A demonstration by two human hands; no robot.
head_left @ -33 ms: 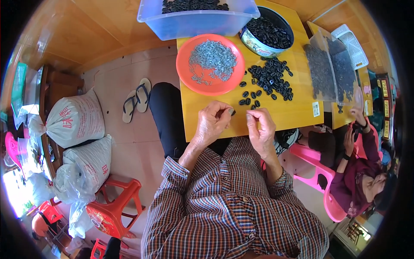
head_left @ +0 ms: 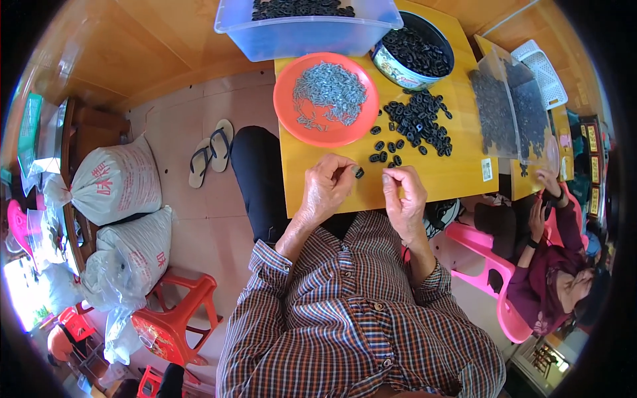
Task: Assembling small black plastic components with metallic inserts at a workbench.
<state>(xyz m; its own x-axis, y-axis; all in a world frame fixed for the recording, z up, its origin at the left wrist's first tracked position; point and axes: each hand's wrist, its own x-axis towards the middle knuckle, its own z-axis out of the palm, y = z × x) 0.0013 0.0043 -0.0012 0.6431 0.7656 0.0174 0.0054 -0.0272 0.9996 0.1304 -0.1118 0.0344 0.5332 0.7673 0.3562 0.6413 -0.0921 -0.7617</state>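
Observation:
Between the thumb and fingers of my left hand [head_left: 328, 184] is a small black oval plastic piece [head_left: 359, 173], its end sticking out to the right. My right hand [head_left: 405, 199] is level with it, a short gap away, thumb and forefinger tips brought together; whatever they pinch is too small to make out. Both hands are over the near edge of the yellow table [head_left: 305, 179]. Just beyond them lies a loose heap of black oval pieces [head_left: 421, 119], several scattered toward me. Left of the heap, an orange-red plate [head_left: 288, 123] holds small silvery metal pins [head_left: 332, 89].
A clear blue-tinted bin [head_left: 305, 43] and a round tin [head_left: 405, 78], both with black pieces, stand at the back. Clear tubs [head_left: 494, 109] are on the right. A person [head_left: 551, 265] sits on a pink chair [head_left: 481, 255]. White sacks [head_left: 116, 182] and a red stool [head_left: 176, 312] are at left.
My left hand has turned slightly, so more of the black oval piece shows. The whole view has shifted a little; the right hand stays nearly in place.

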